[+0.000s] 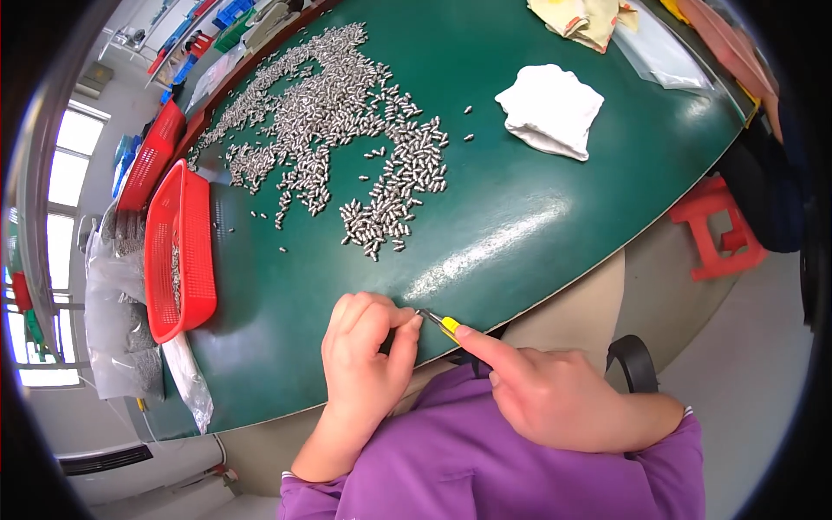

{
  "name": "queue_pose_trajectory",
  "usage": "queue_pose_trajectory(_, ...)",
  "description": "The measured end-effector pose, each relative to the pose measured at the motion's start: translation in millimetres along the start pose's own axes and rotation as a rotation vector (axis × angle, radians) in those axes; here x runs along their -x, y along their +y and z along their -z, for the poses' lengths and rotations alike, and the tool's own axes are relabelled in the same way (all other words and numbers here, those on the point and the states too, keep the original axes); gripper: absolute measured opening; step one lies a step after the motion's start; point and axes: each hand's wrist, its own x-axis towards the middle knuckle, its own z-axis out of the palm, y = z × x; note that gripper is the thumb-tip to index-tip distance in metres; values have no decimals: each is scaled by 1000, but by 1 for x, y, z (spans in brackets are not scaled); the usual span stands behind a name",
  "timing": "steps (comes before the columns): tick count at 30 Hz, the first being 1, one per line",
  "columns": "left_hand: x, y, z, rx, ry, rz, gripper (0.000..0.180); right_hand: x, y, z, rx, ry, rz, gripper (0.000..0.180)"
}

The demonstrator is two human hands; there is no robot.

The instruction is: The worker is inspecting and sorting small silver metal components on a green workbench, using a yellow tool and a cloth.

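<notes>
Steel pins (347, 121) lie heaped beyond the hands — left hand (364, 355) pinches one, right hand (555, 394) grips a yellow-handled tool (442, 323) against it.

Both hands low at the near edge of the green table (537, 217). Left hand (364, 355) curled, fingertips pinched on sth tiny, too small to make out. Right hand (555, 399) grips a small yellow-handled tool (444, 325), index finger laid along it, metal tip right at the left fingertips. Purple sleeves both arms. Further up the table, big scatter of small silver metal pieces (347, 121), well apart from the hands. Red plastic basket (178, 251) at the left edge w/ a few pieces inside, 2nd red basket (152, 160) just behind it. Folded white cloth (550, 108) far right of the scatter. Clear plastic bags (117, 329) left of the baskets. Red stool (719, 230) on the floor, right.
</notes>
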Motion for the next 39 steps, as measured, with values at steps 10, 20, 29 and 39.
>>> queue_pose_trajectory(10,1,1,-4,-10,61,-18,16,2,3,-5,-20,34,31,62)
queue_pose_trajectory(20,-6,0,1,24,16,3,14,-6,0,17,10,-82,-43,62)
queue_pose_trajectory(29,-29,-34,50,689,-192,498,9,-51,60,70,422,448,-127,53)
queue_pose_trajectory(39,-55,-77,47,909,-156,550,16,-163,107,75,754,496,12,45)
